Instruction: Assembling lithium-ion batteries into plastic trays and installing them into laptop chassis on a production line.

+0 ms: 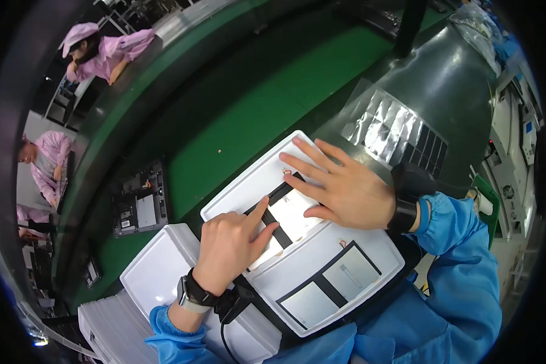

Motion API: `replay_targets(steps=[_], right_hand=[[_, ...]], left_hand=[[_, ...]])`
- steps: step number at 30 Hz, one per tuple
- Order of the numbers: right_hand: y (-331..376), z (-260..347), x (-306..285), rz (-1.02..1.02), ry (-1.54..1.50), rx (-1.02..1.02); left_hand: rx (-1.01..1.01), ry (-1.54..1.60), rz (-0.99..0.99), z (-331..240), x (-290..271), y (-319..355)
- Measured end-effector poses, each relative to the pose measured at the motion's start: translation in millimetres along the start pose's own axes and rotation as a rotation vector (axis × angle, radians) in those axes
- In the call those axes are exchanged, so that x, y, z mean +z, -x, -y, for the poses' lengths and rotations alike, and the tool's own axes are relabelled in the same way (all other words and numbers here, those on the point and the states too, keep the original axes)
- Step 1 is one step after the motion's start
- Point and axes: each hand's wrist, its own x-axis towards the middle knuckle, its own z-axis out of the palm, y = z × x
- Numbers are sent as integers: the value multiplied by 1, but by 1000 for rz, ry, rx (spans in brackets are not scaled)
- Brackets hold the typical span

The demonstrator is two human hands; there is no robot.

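A white rectangular tray (370,274) lies tilted in front of me with two flat white-and-black panels in it. My left hand (229,246) presses its index finger onto the black strip of the upper panel (292,213). Flat on that panel's far end rests my right hand (340,182), fingers spread. The lower panel (332,284) lies untouched near my body. Both wrists carry dark bands above blue sleeves.
A second white tray (158,273) and a stack of white trays (112,327) sit at my lower left. A green conveyor belt (249,121) runs beyond, with dark devices (138,205) on it. Shiny foil sheets (391,127) lie at right. People in pink work at far left.
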Motion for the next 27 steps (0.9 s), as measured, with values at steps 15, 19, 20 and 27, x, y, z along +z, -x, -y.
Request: replay_targets(steps=[15,19,20,27], right_hand=[[83,-181,-13,-112,-94,892],[76,-180,-23,-64,-97,845],[72,-179,-27,-101,-252,769],[15,-93,-106,-263,-983,495]], left_hand=[[-105,56,83,-3,-6,-10],[-112,68,79,-13,-13,-17],[-126,106,40,-19,-16,-17],[236,146,-669,-73,-32,-42]])
